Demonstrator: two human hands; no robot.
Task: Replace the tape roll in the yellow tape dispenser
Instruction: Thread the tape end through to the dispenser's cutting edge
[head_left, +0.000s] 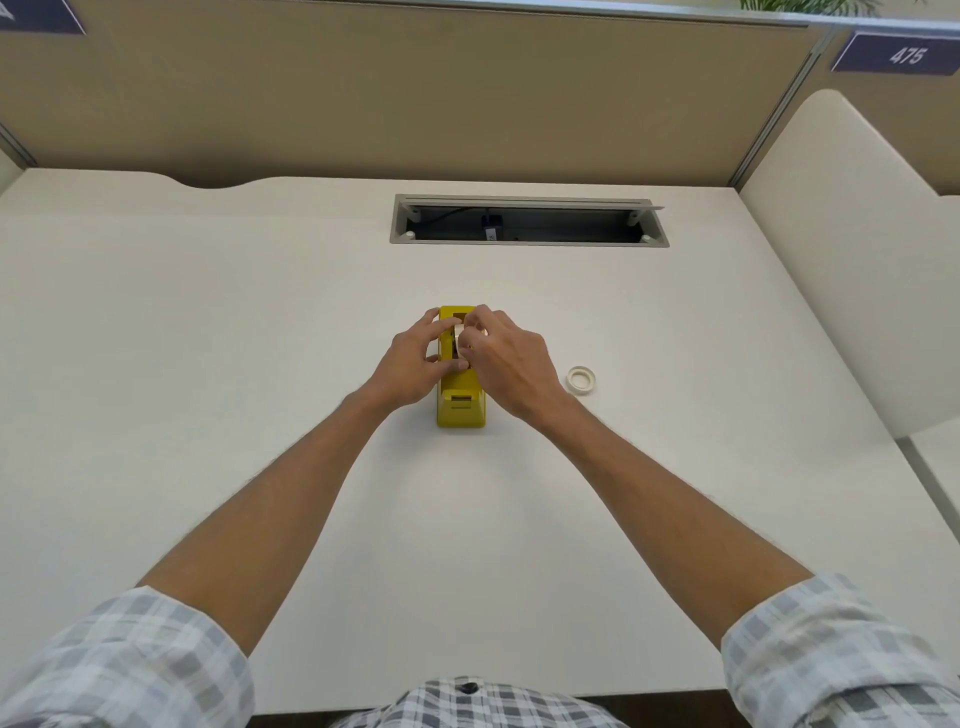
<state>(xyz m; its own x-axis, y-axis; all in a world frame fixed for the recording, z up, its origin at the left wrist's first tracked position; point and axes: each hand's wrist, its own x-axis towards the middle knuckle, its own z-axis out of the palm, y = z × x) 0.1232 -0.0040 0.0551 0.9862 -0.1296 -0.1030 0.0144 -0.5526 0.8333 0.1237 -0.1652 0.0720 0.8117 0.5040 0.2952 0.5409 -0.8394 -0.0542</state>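
On the white bench (208, 338), near its middle, stands the yellow dispenser (459, 405), its long axis running away from the person and its cutter end nearest them. Both hands meet over its far half, where the roll cradle sits. Left hand (415, 358) comes in from the left side, fingers curled against the dispenser's flank and thumb laid across its top, touching the pale roll (459, 332) seated in the cradle. Right hand (501, 358) comes in from the right, its fingertips bunched together and pinched on the same roll from above (only a sliver of the roll shows between the two hands, so how far it sits in the cradle cannot be told). Both hands are thus closed on the roll, with the left also pressing the yellow body.

To the right of the dispenser, apart from it and just beyond the right wrist, a second roll (581, 378) lies flat on the bench, a whitish ring with an open centre. Nothing touches it.

Farther back, a cable tray (530, 240) is set into the bench with its lid up, a dark cable and a small blue plug visible inside. A beige partition (363, 104) closes the far edge, and a sign (901, 54) at upper right reads 475. Checked sleeves (130, 660) are rolled up on both forearms.
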